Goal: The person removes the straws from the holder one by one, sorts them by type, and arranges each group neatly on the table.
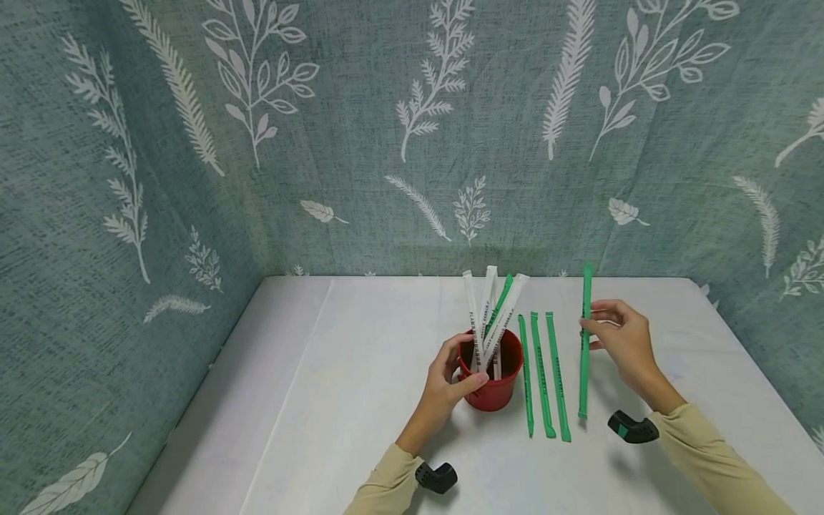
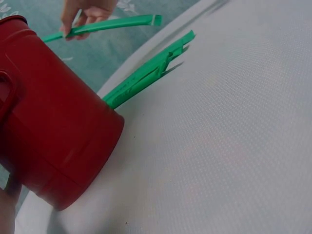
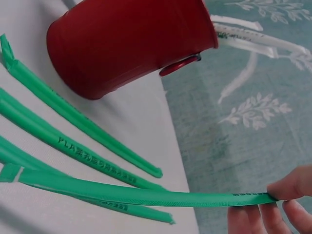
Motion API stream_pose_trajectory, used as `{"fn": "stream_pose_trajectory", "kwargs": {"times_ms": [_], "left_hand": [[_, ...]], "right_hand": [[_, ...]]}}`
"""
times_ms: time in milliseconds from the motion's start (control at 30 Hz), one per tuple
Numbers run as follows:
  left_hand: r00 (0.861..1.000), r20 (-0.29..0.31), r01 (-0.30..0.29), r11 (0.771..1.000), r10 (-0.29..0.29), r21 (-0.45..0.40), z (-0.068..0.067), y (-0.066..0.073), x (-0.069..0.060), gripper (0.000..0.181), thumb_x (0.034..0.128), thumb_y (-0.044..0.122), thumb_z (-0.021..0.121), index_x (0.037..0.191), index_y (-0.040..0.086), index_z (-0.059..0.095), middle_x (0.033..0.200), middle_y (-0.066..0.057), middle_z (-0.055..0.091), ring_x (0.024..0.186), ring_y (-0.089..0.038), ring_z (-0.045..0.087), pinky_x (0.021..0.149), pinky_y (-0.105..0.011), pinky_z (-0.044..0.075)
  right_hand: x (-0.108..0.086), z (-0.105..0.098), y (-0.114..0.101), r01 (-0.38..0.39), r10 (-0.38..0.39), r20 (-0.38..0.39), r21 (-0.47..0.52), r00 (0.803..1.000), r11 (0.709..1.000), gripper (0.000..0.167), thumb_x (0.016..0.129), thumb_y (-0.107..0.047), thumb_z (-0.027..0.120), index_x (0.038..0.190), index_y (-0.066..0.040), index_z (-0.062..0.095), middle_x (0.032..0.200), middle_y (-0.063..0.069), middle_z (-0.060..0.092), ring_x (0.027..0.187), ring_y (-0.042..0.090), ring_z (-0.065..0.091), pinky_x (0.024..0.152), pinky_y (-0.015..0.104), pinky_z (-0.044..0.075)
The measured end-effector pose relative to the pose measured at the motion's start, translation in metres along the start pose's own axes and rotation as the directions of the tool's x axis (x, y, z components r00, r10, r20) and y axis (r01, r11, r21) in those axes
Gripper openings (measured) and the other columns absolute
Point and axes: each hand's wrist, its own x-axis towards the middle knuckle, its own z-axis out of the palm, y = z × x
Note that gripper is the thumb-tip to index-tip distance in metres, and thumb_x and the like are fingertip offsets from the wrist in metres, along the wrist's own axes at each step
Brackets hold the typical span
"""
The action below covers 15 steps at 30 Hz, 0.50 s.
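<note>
White table (image 1: 360,400) below. My left hand (image 1: 445,379) grips red bucket (image 1: 489,397); best hold it steady. My right hand (image 1: 621,340) pinches green straw (image 1: 584,372), right of three green straws (image 1: 543,375) on table; light pinch should avoid creases. Held straw slim, dark-lettered, slightly bowed. White straws (image 1: 508,307) lean in bucket; leafy cloth (image 1: 360,143) behind.

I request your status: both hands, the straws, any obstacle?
Left hand gripping red bucket. Right hand pinching one green straw above the table. Three other green straws lying between bucket and right hand; no upright obstacle seen there.
</note>
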Motion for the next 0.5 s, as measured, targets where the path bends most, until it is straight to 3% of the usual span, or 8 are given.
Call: {"fn": "stream_pose_trajectory", "kwargs": {"times_ms": [333,500], "left_hand": [[1.000,-0.001,-0.009,1.000,0.009,0.001,0.000,-0.001,0.000,0.059,0.0858,0.009,0.065,0.137,0.002,0.037,0.136,-0.018,0.046,0.120,-0.032,0.045,0.095,-0.048,0.037],[1.000,0.000,-0.006,1.000,0.006,0.005,0.000,-0.003,0.000,0.059,0.0856,0.010,0.065,0.138,0.003,0.037,0.137,-0.016,0.046,0.121,-0.030,0.045,0.097,-0.048,0.036]], "right_hand": [[-0.008,0.006,-0.005,-0.067,0.067,-0.009,-0.047,0.998,0.997,0.052,0.079,-0.050,0.071,0.115,-0.015,0.057,0.103,0.007,0.057,0.078,0.018,0.061,0.057,0.035,0.054],[-0.012,0.009,-0.010,-0.086,0.086,0.012,-0.030,0.996,0.996,0.046,0.081,-0.039,0.073,0.113,-0.010,0.057,0.100,0.010,0.058,0.072,0.017,0.062,0.054,0.034,0.053]]}}
